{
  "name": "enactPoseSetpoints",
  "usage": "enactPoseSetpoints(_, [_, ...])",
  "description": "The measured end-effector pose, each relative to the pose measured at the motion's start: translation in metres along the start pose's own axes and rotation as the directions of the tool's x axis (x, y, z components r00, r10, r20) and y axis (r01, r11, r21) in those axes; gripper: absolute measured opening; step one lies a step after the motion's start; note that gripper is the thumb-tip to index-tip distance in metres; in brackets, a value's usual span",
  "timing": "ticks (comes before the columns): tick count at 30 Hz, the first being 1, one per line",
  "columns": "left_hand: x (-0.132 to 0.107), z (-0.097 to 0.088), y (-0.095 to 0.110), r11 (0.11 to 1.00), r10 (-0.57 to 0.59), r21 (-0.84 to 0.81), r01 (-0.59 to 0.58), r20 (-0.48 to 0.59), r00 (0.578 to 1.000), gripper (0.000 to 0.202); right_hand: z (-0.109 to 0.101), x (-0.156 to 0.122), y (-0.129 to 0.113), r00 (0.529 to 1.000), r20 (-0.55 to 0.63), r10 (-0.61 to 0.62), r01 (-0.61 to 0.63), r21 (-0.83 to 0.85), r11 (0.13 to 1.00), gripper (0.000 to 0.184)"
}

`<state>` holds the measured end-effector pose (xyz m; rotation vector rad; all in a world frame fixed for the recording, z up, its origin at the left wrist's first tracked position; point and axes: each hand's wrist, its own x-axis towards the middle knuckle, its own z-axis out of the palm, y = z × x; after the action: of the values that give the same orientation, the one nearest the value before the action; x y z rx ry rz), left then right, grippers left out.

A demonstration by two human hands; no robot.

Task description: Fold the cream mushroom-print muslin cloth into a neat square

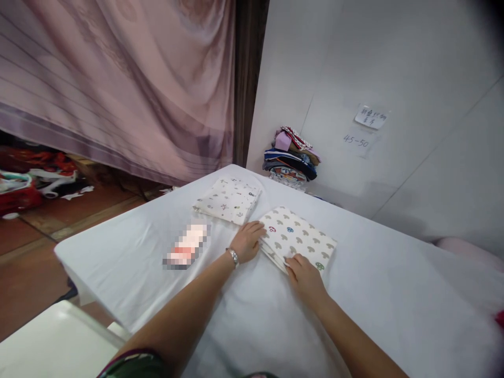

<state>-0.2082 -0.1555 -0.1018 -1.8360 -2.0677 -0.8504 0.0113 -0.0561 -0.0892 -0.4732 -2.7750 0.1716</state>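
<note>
Nearest the person, a pale seat (51, 336) is standing to the left of the cloth (301, 236) and well short of it. The cloth itself is lying folded on the white-draped table (394, 278), straight in front of the person, mushroom-like print upward.

At the cloth's near edge, the right hand (306, 277) is closing thumb and fingers on the layers, perhaps because that is where they would otherwise be splaying. At the cloth's left corner, the left hand (248, 241), with a bracelet (233, 257) showing at the wrist, is laying its fingers on the fabric; I cannot tell whether its thumb is pinching from below. With one hand at the corner and the other along the edge, the person seems to be holding that side square.

Left of the cloth, apart from it, a blurred-out item (187, 248) is lying; I cannot make it out. Just beyond the cloth's left corner, a second cloth (228, 200) is lying flat and folded, probably set there to be leaving the near space free for handling.

Farther beyond the cloth, past the table's edge, a pile (291, 155) of folded clothes is leaning close to the wall (315, 63). Above and to the right of it, a handwritten note (370, 116) is hanging, presumably for reading from the table.
</note>
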Motion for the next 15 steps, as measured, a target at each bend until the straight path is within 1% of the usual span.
enactPoseSetpoints(2, [-0.002, -0.001, 0.005, 1.0, 0.014, 0.018, -0.015, 0.076, 0.997, 0.059, -0.006, 0.002, 0.0, 0.999, 0.037, 0.011, -0.012, 0.048, 0.999, 0.018])
enactPoseSetpoints(4, [-0.004, 0.0, 0.007, 1.0, 0.002, 0.007, -0.003, 0.146, 0.989, 0.06, -0.016, 0.008, 0.001, 0.994, 0.105, 0.014, -0.027, 0.13, 0.991, 0.019])
enactPoseSetpoints(5, [-0.004, 0.002, 0.008, 1.0, -0.013, -0.006, 0.014, 0.166, 0.986, 0.058, -0.022, 0.013, 0.003, 0.991, 0.13, 0.016, -0.039, 0.177, 0.984, 0.023])
enactPoseSetpoints(6, [-0.004, 0.003, 0.008, 0.999, -0.03, -0.019, 0.034, 0.172, 0.985, 0.057, -0.027, 0.018, 0.005, 0.99, 0.136, 0.023, -0.053, 0.221, 0.974, 0.027])
enactPoseSetpoints(8, [-0.005, 0.005, 0.007, 0.997, -0.058, -0.046, 0.066, 0.156, 0.986, 0.055, -0.032, 0.03, 0.01, 0.993, 0.087, 0.074, -0.095, 0.28, 0.955, 0.03])
enactPoseSetpoints(9, [-0.005, 0.005, 0.007, 0.995, -0.068, -0.06, 0.077, 0.142, 0.987, 0.054, -0.031, 0.035, 0.014, 0.993, 0.065, 0.101, -0.116, 0.282, 0.952, 0.029])
enactPoseSetpoints(10, [-0.005, 0.005, 0.007, 0.993, -0.078, -0.076, 0.088, 0.129, 0.989, 0.053, -0.028, 0.038, 0.017, 0.991, 0.069, 0.117, -0.131, 0.262, 0.956, 0.031])
enactPoseSetpoints(11, [-0.005, 0.004, 0.006, 0.991, -0.086, -0.094, 0.097, 0.116, 0.99, 0.051, -0.023, 0.041, 0.019, 0.988, 0.101, 0.119, -0.139, 0.224, 0.965, 0.036])
enactPoseSetpoints(13, [-0.005, 0.004, 0.005, 0.984, -0.103, -0.14, 0.114, 0.085, 0.991, 0.042, -0.009, 0.041, 0.023, 0.972, 0.214, 0.102, -0.13, 0.125, 0.983, 0.046])
enactPoseSetpoints(15, [-0.003, 0.004, 0.004, 0.973, -0.118, -0.196, 0.122, 0.033, 0.992, 0.031, 0.004, 0.038, 0.024, 0.95, 0.298, 0.095, -0.117, 0.056, 0.992, 0.051])
